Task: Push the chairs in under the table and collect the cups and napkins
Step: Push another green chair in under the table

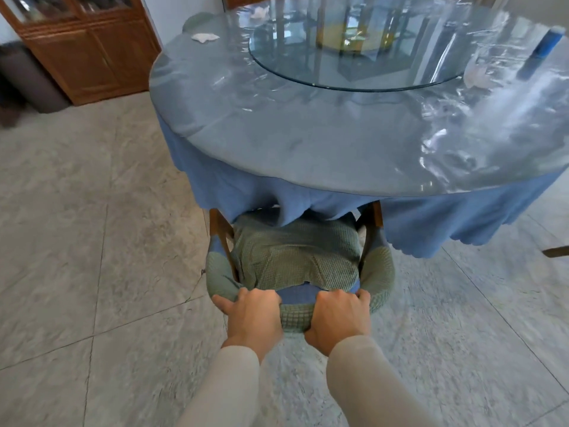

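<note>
With your left hand and right hand clamped on its top rail, the green-covered wooden chair sits half under the round glass-topped desk; it looks rigid and fairly heavy, but the cover may slip.

No legible text, label, brand, number or sign appears in the head view. The blue cup on the table is too blurred to show any marking.

Left hand, right hand gripping chair back, table
</note>
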`<move>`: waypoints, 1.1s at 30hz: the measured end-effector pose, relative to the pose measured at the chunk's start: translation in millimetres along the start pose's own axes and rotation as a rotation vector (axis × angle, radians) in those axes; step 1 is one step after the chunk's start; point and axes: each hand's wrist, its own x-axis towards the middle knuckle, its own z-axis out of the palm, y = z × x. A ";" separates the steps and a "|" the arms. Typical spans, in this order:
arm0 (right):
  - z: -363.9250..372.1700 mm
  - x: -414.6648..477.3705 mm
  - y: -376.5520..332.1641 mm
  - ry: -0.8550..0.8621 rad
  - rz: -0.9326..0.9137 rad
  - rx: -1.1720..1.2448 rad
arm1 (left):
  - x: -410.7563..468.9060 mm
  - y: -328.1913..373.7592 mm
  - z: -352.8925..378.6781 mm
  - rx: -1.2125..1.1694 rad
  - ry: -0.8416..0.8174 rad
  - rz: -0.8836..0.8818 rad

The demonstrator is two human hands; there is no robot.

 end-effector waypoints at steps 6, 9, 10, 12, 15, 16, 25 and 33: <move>-8.7 38.7 -34.0 0.070 0.071 0.038 | 53.7 -28.0 -27.1 0.031 0.027 0.090; -15.9 58.4 -45.8 0.075 0.094 0.037 | 78.1 -36.1 -38.9 0.050 0.042 0.132; -18.3 65.7 -50.3 0.077 0.104 0.044 | 86.6 -39.0 -42.1 0.053 0.055 0.148; -20.5 82.3 -59.4 0.086 0.126 0.057 | 104.7 -45.6 -48.0 0.048 0.098 0.187; -17.4 103.7 -68.7 0.159 0.147 0.078 | 133.8 -54.2 -51.0 0.015 0.181 0.240; -16.8 109.7 -71.2 0.205 0.155 0.092 | 143.5 -56.7 -51.7 0.006 0.202 0.248; -40.9 185.0 -84.3 0.384 0.204 0.131 | 223.8 -56.0 -85.1 0.004 0.362 0.328; -55.1 227.6 -116.0 0.324 0.226 0.189 | 277.9 -79.3 -116.3 0.120 0.313 0.400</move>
